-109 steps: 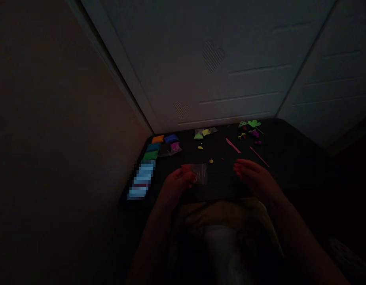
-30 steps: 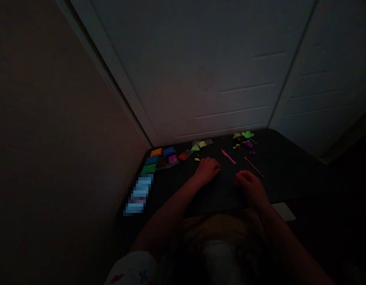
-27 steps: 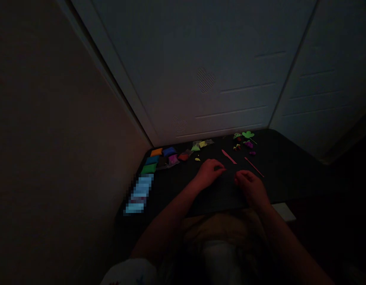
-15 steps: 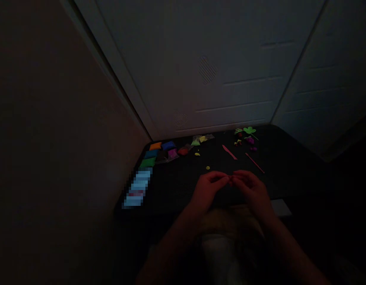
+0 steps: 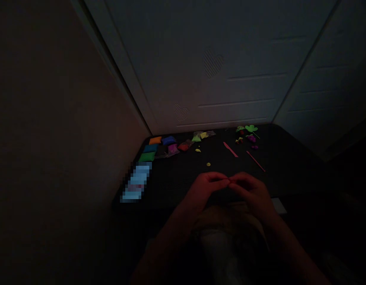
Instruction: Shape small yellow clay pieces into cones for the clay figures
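The scene is very dark. My left hand [image 5: 205, 189] and my right hand [image 5: 250, 192] meet fingertip to fingertip above the near edge of a black table [image 5: 289, 158]. Both hands pinch at the same spot between them. What they hold is too small and dim to make out. A small yellow clay dot [image 5: 208, 164] lies on the table just beyond my left hand.
Colored clay packets [image 5: 159, 147] lie in a cluster at the far left. A pink flat tool [image 5: 230, 149] and a pink stick [image 5: 255, 160] lie beyond my hands. Small green and purple clay figures [image 5: 248, 133] sit near the back wall. A blurred pale sheet [image 5: 135, 184] lies at the left edge.
My left hand let go of a clear bag, reached out toward the yellow dot, then drew back. Both hands have come together in a pinch near the table's front edge.
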